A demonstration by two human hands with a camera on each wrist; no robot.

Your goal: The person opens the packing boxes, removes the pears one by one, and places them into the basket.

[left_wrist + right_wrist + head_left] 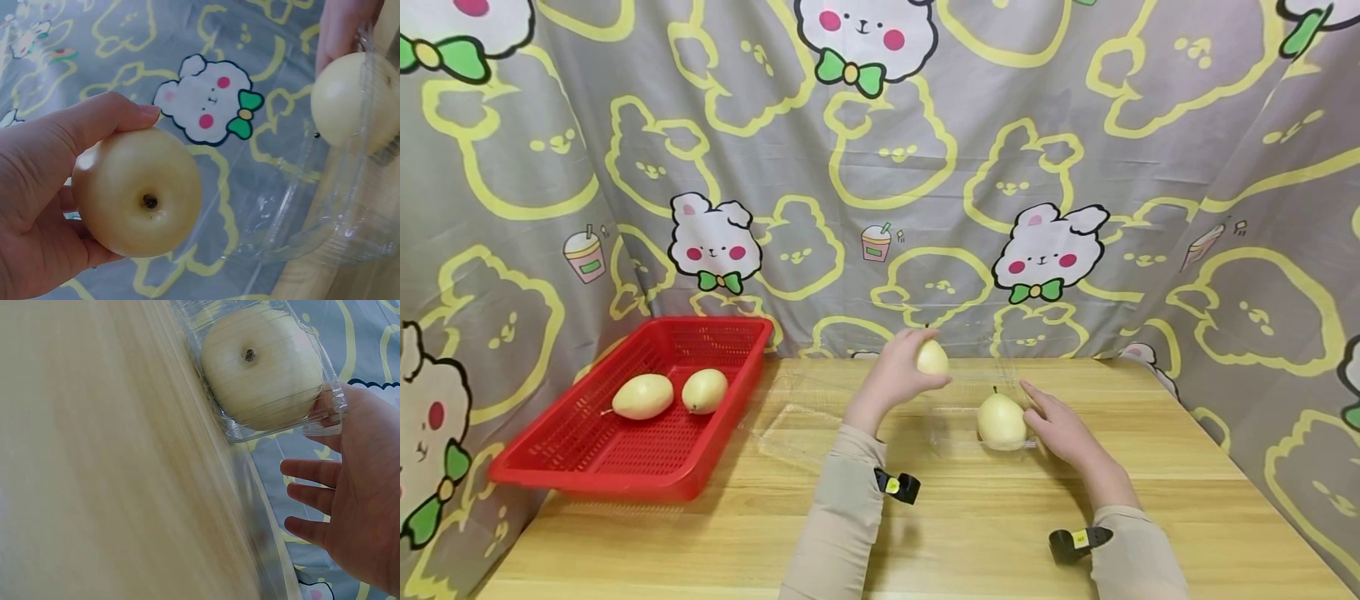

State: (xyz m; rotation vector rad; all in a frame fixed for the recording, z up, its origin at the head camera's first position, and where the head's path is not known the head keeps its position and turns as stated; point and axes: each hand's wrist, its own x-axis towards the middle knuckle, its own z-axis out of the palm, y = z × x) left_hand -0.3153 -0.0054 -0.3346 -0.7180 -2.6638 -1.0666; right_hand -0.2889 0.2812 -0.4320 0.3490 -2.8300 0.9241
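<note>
My left hand (895, 371) grips a pale yellow pear (139, 194) from its side, thumb on top and fingers beneath. This pear is held in the air above the far part of the table. To its right, a second pear (1002, 422) sits in a clear plastic box (234, 432). My right hand (1067, 427) is at the right side of that box. Its thumb shows partly through the plastic by the box's corner (325, 422), while the other fingers (309, 472) stretch out loosely. Much of the box's outline is hard to see.
A red plastic basket (685, 483) stands at the left with two pears (643, 397) inside. Another clear plastic piece (797, 429) lies on the wooden table (760, 542) between basket and left arm. A patterned grey curtain (790, 167) encloses the back and sides.
</note>
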